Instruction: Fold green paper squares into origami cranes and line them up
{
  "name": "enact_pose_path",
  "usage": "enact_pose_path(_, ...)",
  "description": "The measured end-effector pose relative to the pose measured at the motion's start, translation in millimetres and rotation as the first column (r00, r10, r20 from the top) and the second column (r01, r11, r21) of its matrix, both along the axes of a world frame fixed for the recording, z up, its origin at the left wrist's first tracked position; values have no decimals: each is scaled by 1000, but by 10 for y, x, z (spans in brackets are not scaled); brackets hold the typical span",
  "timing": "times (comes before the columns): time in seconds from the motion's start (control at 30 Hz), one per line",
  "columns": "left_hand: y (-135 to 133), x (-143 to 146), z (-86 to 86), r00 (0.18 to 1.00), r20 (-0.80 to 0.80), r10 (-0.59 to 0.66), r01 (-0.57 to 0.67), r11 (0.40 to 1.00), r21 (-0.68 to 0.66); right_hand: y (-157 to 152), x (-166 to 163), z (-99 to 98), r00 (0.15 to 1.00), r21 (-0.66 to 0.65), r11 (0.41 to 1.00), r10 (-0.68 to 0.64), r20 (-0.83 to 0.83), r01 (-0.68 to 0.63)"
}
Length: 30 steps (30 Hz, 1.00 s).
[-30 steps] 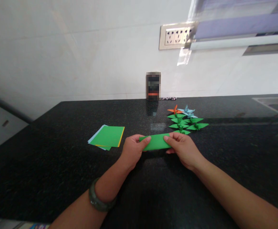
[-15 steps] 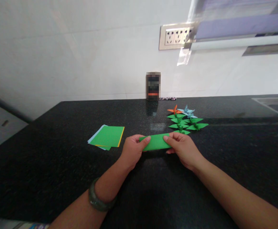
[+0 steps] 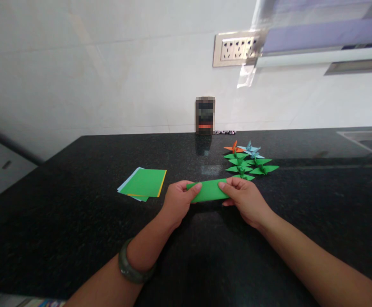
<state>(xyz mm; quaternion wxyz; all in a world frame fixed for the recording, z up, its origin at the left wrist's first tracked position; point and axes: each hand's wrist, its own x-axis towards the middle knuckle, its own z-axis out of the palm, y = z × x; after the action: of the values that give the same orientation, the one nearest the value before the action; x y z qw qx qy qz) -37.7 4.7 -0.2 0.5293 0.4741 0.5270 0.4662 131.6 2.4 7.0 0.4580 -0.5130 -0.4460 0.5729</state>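
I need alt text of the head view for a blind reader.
A person's left hand and right hand hold a green rectangular paper strip by its ends over a speckled black countertop. Square coloured paper sheets lie left; orange, blue and green folded-paper birds, right.

1. The one view looks from the person's head, above the near edge of the counter (image 3: 61, 238).
2. It faces forward and down, toward the wall (image 3: 109, 76) beyond the far edge.
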Motion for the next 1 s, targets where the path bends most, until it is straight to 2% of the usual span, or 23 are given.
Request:
enact_pose_path(0.5,0,9,1,1000,-13,4,-3,999,40,-3,2,-3,1000,-4,1000,6,18,-6)
enact_pose_path(0.63,-8,12,8,999,-51,-13,16,998,67,9,20,-13,999,45,999,8,42,-10)
enact_pose_path(0.73,-19,9,26,985,-169,-31,52,992,118,19,60,-17,982,157,986,20,190,-50)
enact_pose_path(0.87,-42,5,56,933,-352,-79,163,963,215,-10,93,20,872,366,911,-16,489,-189)
enact_pose_path(1.0,-65,1,75,868,-485,-108,280,913,297,-64,71,74,803,425,852,-8,596,-306)
